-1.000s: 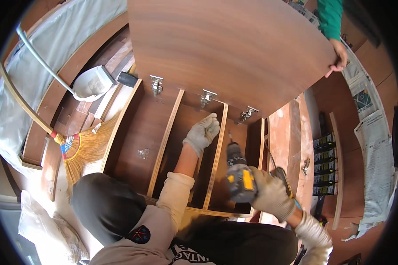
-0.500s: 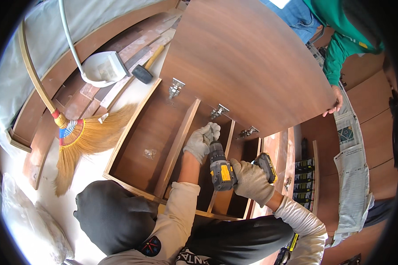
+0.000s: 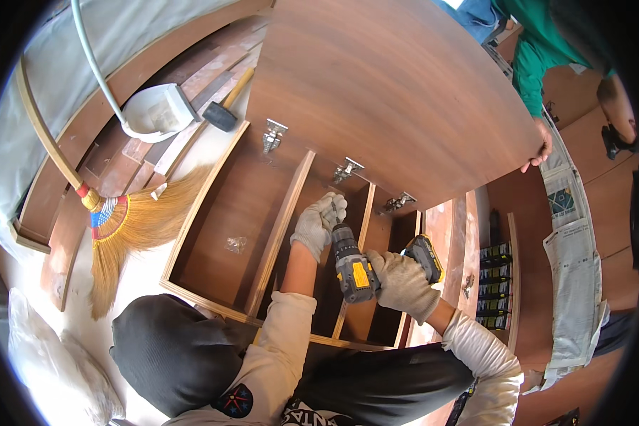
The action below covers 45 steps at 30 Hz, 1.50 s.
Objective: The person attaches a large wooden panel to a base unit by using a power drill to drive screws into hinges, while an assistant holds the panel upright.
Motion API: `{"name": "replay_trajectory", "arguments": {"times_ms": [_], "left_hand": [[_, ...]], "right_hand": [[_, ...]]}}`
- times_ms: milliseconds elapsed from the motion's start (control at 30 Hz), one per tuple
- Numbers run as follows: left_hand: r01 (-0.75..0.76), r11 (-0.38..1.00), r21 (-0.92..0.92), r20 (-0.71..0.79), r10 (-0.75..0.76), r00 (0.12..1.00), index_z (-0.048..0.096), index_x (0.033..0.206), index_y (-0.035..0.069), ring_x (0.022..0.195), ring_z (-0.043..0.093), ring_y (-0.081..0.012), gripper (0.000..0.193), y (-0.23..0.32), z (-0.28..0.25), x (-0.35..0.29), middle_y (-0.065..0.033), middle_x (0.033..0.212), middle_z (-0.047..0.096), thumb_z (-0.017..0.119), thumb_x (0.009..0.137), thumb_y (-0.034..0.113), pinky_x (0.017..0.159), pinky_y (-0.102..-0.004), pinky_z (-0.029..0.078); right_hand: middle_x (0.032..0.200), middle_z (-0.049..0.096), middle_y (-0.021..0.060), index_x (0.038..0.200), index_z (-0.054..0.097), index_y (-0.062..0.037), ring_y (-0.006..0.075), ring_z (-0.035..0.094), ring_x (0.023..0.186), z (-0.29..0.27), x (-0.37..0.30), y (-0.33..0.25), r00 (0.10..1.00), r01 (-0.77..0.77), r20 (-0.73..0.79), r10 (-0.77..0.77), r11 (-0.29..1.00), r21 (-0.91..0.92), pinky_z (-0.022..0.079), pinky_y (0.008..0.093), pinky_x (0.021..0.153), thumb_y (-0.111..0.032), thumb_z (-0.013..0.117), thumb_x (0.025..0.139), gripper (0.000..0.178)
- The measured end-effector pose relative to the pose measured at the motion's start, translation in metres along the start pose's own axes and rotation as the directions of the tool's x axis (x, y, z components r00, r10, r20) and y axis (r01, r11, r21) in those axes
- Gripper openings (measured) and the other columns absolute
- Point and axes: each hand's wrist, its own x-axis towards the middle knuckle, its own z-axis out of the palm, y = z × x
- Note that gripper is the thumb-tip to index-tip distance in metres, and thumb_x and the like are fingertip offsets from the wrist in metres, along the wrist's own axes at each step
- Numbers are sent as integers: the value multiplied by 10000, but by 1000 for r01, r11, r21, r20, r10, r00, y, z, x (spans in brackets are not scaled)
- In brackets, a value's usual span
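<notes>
My right hand (image 3: pixel 407 285), in a work glove, grips a yellow-and-black cordless drill (image 3: pixel 355 275) by its handle, with the chuck pointing up and away. The gloved fingers of my left hand (image 3: pixel 318 224) are pinched around the thin drill bit (image 3: pixel 334 207) just beyond the chuck; any screw there is too small to make out. Both hands are over a divided wooden cabinet box (image 3: pixel 261 264). Beyond them stands a large brown door panel (image 3: pixel 387 92), joined to the box by metal hinges (image 3: pixel 348 170). The middle hinge is nearest to my left fingertips.
A co-worker's hand (image 3: pixel 539 145) holds the panel's right edge. To the left lie a straw broom (image 3: pixel 145 220), a white dustpan (image 3: pixel 160 110) and a rubber mallet (image 3: pixel 221 116). A small clear packet (image 3: pixel 236 244) sits inside the left compartment. Plastic sheeting (image 3: pixel 57 355) bunches at lower left.
The view has shifted a little, moving the box and panel slightly left. My left hand still pinches the bit and my right still holds the drill. At upper right, more of another arm shows.
</notes>
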Motion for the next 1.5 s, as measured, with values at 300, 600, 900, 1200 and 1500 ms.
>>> {"name": "replay_trajectory", "arguments": {"times_ms": [300, 600, 900, 1200, 1500], "left_hand": [[48, 965, 258, 11, -52, 999, 618, 1100, -4, 717, 661, -188, 168, -56, 40, 6, -97, 851, 673, 648, 987, 116, 630, -303, 568], [259, 807, 530, 57, -338, 939, 606, 1008, -10, 629, 612, -200, 148, -157, 58, 72, -106, 807, 652, 564, 1020, 132, 586, -320, 540], [338, 643, 688, -161, -318, 934, 556, 950, 14, 579, 572, -199, 105, -173, 33, 157, -96, 736, 591, 562, 1009, 101, 544, -348, 516], [235, 649, 724, -138, -198, 970, 615, 973, 41, 536, 577, -173, 86, -191, 30, 160, -65, 695, 605, 585, 998, 117, 505, -320, 502], [131, 507, 852, -99, -90, 991, 666, 970, 33, 552, 606, -167, 114, -197, 26, 173, -76, 730, 651, 606, 991, 127, 507, -332, 519]], "right_hand": [[842, 660, 180, 1085, 544, 11, 318, 700, 735, 20, -31, 20, 997, -75, 0, 77, 982, -175, 567, 429, 623, -142, 694, 765, 385], [915, 707, 184, 1032, 624, 5, 327, 733, 835, 60, -56, 76, 922, -387, 2, 387, 922, 25, 581, 425, 745, -149, 681, 795, 288], [944, 717, 168, 1029, 641, -16, 311, 731, 869, 137, -6, 134, 936, -336, -98, 337, 942, 30, 572, 425, 750, -148, 697, 786, 282], [958, 716, 166, 1058, 648, -7, 296, 731, 860, 162, 3, 156, 938, -334, -106, 331, 942, -16, 570, 411, 741, -156, 698, 793, 308], [933, 702, 178, 1054, 628, 14, 310, 726, 833, 160, 7, 145, 913, -398, -90, 398, 917, 21, 563, 424, 688, -147, 658, 800, 302]]}}
